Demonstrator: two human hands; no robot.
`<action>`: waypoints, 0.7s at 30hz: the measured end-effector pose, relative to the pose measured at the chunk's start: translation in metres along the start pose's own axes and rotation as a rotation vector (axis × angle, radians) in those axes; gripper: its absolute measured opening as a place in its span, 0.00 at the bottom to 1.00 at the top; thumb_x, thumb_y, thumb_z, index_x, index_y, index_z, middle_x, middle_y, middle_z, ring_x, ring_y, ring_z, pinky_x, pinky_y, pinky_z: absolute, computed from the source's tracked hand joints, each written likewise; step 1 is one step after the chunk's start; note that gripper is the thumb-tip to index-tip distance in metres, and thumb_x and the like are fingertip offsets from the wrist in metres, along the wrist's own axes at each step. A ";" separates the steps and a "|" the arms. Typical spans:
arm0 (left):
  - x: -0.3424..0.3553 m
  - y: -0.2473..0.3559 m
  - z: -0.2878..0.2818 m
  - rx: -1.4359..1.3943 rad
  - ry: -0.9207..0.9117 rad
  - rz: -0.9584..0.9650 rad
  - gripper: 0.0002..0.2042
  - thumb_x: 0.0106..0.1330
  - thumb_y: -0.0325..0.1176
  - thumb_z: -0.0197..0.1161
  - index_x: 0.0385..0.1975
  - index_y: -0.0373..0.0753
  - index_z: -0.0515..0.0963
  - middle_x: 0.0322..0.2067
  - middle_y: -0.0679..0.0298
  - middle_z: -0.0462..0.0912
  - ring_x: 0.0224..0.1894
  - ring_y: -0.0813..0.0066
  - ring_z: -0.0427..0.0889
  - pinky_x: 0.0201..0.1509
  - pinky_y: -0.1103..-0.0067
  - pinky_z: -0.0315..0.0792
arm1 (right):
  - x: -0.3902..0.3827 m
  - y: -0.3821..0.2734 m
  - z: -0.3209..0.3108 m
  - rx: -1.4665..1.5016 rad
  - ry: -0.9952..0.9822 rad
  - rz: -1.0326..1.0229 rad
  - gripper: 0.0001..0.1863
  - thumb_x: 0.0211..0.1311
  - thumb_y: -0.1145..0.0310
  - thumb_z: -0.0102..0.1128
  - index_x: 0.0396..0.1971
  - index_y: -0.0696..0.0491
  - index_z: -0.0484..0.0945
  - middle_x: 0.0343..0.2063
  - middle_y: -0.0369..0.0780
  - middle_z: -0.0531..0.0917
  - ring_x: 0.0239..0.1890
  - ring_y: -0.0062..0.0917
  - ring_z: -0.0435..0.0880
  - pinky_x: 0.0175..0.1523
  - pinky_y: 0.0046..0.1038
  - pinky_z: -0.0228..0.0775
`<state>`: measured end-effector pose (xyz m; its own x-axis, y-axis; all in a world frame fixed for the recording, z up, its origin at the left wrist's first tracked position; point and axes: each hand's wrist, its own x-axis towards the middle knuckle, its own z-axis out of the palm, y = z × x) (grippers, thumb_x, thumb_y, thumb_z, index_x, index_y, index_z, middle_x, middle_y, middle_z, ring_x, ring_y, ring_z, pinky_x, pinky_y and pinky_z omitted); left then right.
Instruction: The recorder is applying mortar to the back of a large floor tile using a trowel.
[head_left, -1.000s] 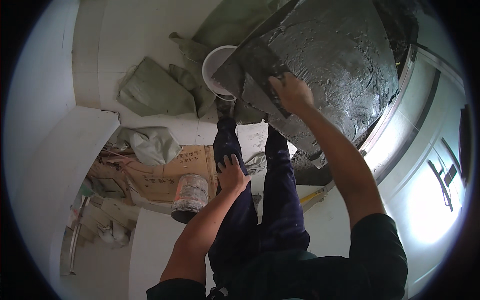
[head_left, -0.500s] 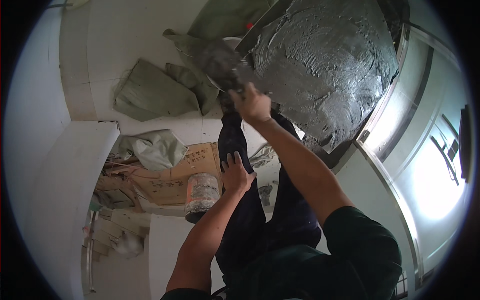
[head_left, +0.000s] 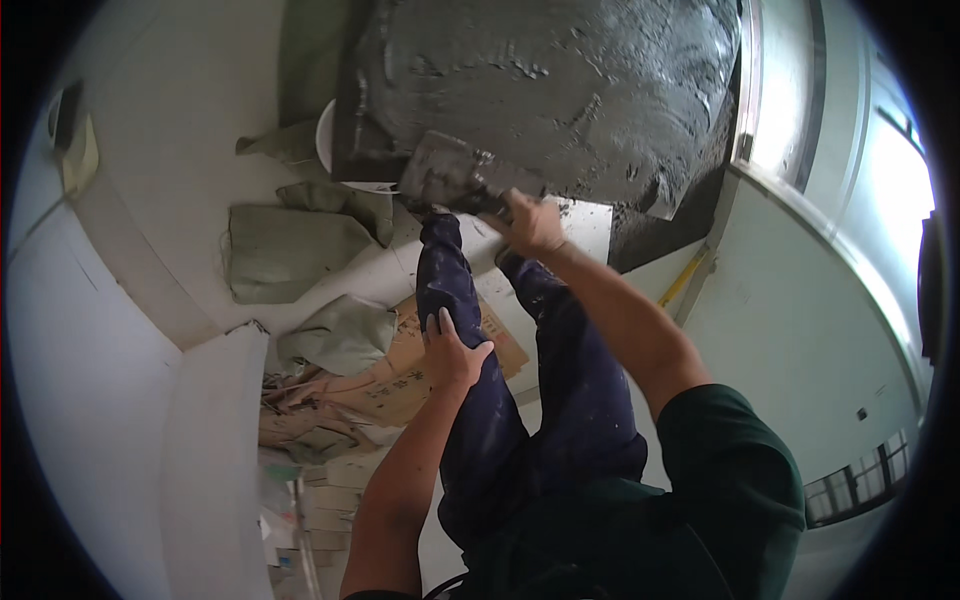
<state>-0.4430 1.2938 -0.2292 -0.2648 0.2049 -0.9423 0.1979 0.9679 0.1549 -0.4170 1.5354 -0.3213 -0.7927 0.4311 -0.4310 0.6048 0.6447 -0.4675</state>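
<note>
A large slab [head_left: 540, 80] coated in wet grey mortar fills the upper middle, its lower left corner over a white bucket [head_left: 326, 135], which is mostly hidden. My right hand [head_left: 532, 222] grips a dark, mortar-smeared flat trowel [head_left: 440, 168] at the slab's lower edge, just beyond my left shin. My left hand [head_left: 455, 352] rests on my left leg [head_left: 448, 265] below it, fingers apart and holding nothing.
Olive sacks [head_left: 290, 255] and another crumpled sack [head_left: 340, 335] lie left of my legs, beside printed cardboard [head_left: 400, 390]. A white ledge [head_left: 205, 430] runs down the left. A pale door [head_left: 780, 330] and a yellow strip [head_left: 680, 280] are at the right.
My right hand drew the trowel down and left off the slab toward the bucket, then moved slightly right. The view has shifted, and the paint-stained can by my left leg is now out of sight.
</note>
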 end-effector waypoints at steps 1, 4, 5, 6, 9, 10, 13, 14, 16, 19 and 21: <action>-0.001 0.000 0.004 0.045 0.019 0.021 0.51 0.48 0.54 0.76 0.71 0.38 0.57 0.68 0.47 0.61 0.68 0.49 0.65 0.65 0.61 0.71 | -0.001 0.021 -0.009 -0.020 -0.033 0.002 0.26 0.57 0.42 0.67 0.30 0.53 0.74 0.19 0.45 0.82 0.23 0.46 0.84 0.27 0.41 0.76; 0.000 0.017 0.008 0.134 -0.032 0.033 0.52 0.48 0.54 0.77 0.71 0.40 0.57 0.69 0.49 0.61 0.68 0.51 0.66 0.65 0.61 0.71 | -0.033 0.062 0.001 -0.032 -0.127 -0.016 0.26 0.57 0.40 0.64 0.31 0.51 0.75 0.19 0.45 0.82 0.23 0.45 0.84 0.27 0.43 0.75; 0.001 0.018 0.013 0.153 -0.044 0.020 0.52 0.47 0.54 0.76 0.71 0.40 0.57 0.69 0.49 0.61 0.68 0.52 0.66 0.65 0.61 0.71 | -0.046 0.067 0.006 -0.028 -0.195 -0.049 0.27 0.57 0.39 0.63 0.31 0.51 0.75 0.19 0.45 0.82 0.23 0.44 0.84 0.28 0.43 0.75; -0.002 0.016 0.014 0.158 -0.045 0.019 0.52 0.47 0.54 0.76 0.71 0.41 0.57 0.69 0.50 0.61 0.67 0.52 0.68 0.64 0.61 0.70 | -0.059 0.071 0.004 -0.037 -0.207 -0.022 0.27 0.58 0.37 0.61 0.31 0.50 0.76 0.18 0.46 0.82 0.23 0.44 0.84 0.29 0.42 0.75; -0.001 0.021 0.010 0.206 -0.060 -0.008 0.52 0.46 0.55 0.76 0.70 0.40 0.58 0.69 0.50 0.62 0.66 0.51 0.69 0.64 0.60 0.70 | -0.087 0.098 -0.005 0.047 -0.036 0.149 0.27 0.57 0.38 0.63 0.33 0.50 0.76 0.19 0.45 0.82 0.24 0.44 0.84 0.30 0.41 0.76; -0.003 0.015 0.014 0.258 -0.026 0.014 0.52 0.45 0.55 0.77 0.70 0.39 0.59 0.69 0.50 0.63 0.66 0.51 0.69 0.63 0.59 0.70 | -0.094 0.113 -0.010 0.106 0.175 0.137 0.25 0.57 0.40 0.65 0.32 0.50 0.75 0.21 0.45 0.83 0.24 0.43 0.84 0.30 0.40 0.76; -0.008 0.025 0.021 0.384 -0.023 -0.013 0.52 0.46 0.54 0.77 0.70 0.39 0.59 0.69 0.50 0.63 0.66 0.50 0.69 0.63 0.58 0.70 | -0.104 0.167 -0.038 0.071 0.195 0.344 0.25 0.55 0.43 0.68 0.27 0.52 0.73 0.20 0.42 0.81 0.23 0.42 0.83 0.29 0.40 0.76; -0.007 0.033 0.027 0.400 -0.026 -0.012 0.52 0.45 0.54 0.77 0.70 0.39 0.59 0.68 0.51 0.63 0.66 0.50 0.69 0.63 0.58 0.69 | -0.108 0.187 -0.041 0.054 0.183 0.326 0.25 0.56 0.43 0.68 0.27 0.51 0.72 0.18 0.42 0.80 0.22 0.42 0.83 0.28 0.40 0.76; -0.009 0.049 0.036 0.443 -0.029 -0.005 0.52 0.45 0.54 0.77 0.70 0.39 0.59 0.68 0.51 0.63 0.66 0.50 0.69 0.63 0.58 0.69 | -0.128 0.195 -0.030 0.086 0.093 0.316 0.26 0.58 0.40 0.64 0.28 0.51 0.72 0.18 0.43 0.81 0.22 0.43 0.83 0.28 0.41 0.76; -0.012 0.060 0.045 0.501 -0.010 -0.020 0.52 0.45 0.54 0.77 0.70 0.39 0.59 0.68 0.52 0.64 0.66 0.51 0.69 0.64 0.58 0.68 | -0.162 0.193 -0.004 0.152 -0.028 0.225 0.29 0.58 0.35 0.60 0.29 0.51 0.72 0.18 0.44 0.81 0.23 0.43 0.84 0.29 0.42 0.76; -0.011 0.067 0.051 0.527 0.009 -0.014 0.52 0.45 0.54 0.77 0.70 0.39 0.59 0.68 0.52 0.64 0.66 0.51 0.69 0.65 0.58 0.68 | -0.174 0.188 0.001 0.255 0.191 0.279 0.26 0.57 0.41 0.66 0.28 0.51 0.70 0.19 0.43 0.80 0.23 0.40 0.83 0.28 0.39 0.75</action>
<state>-0.3782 1.3484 -0.2234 -0.2788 0.1957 -0.9402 0.6417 0.7664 -0.0307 -0.1651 1.5810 -0.3350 -0.5812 0.6920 -0.4282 0.7787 0.3202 -0.5396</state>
